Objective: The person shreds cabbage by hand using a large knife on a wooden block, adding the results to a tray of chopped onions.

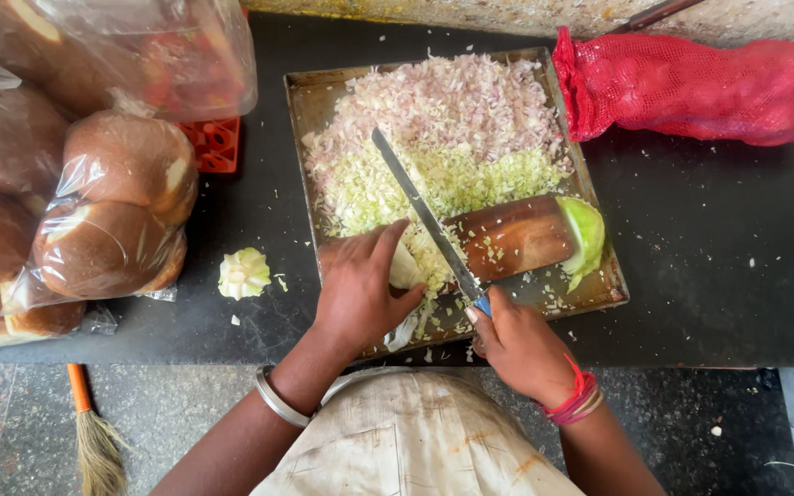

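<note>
My left hand [360, 287] presses down on a piece of pale cabbage [405, 268] on a small wooden board [512, 236]. My right hand [518, 346] grips the blue handle of a long knife [420, 210], whose blade slants up and left across the shredded cabbage [434, 184]. The board lies in a metal tray [298, 101] on a dark counter. Chopped pinkish onion [452, 96] fills the tray's far half. A green cabbage wedge [584, 236] rests at the board's right end.
Bagged brown buns [112, 207] are stacked at the left, over an orange crate [214, 144]. A cabbage core [243, 273] lies on the counter beside the tray. A red mesh sack [700, 87] sits at the back right. A broom [94, 432] stands on the floor.
</note>
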